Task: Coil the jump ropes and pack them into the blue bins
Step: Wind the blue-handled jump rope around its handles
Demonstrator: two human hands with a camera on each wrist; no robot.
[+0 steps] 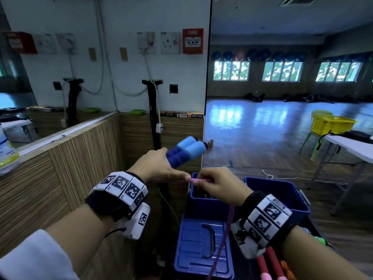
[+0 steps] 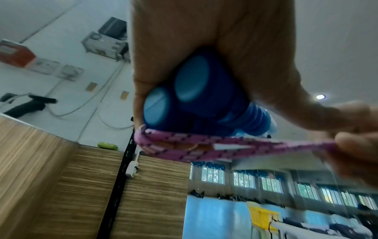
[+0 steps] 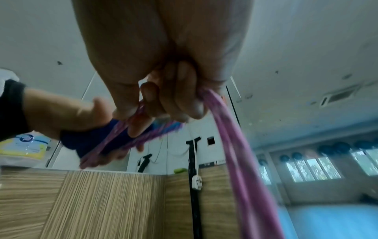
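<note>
Mirrored gym wall and wood paneling fill the background, with two blue bins sitting low in front of me. The nearer bin (image 1: 196, 196) is right under my fingers and the second bin (image 1: 282, 197) is just beside it on the right. A blue lid (image 1: 203, 245) lies flat below them.

My left hand (image 1: 159, 165) is clenched around both blue foam handles (image 1: 186, 151) of one jump rope, held side by side and poking up past the knuckles. The pink braided rope (image 2: 204, 148) runs under the handles, loops round the far side of that hand, and stretches across to my right hand (image 1: 219, 186). The right fingers (image 3: 180, 103) are curled tight on the rope, pinching a doubled strand, and the rest hangs down from that fist past the lid.

So I'd say we're mid-coil: maybe a first wrap or so is on, and a lot of slack still dangles. The next move probably calls for keeping tension between the two hands while the right one carries the strand around the handles again. Nothing goes into the nearer bin until the tail is used up. Letting the line go slack could drop the loops off.

Some red-handled ropes (image 1: 270, 261) sit by my right wrist, presumably next up.
</note>
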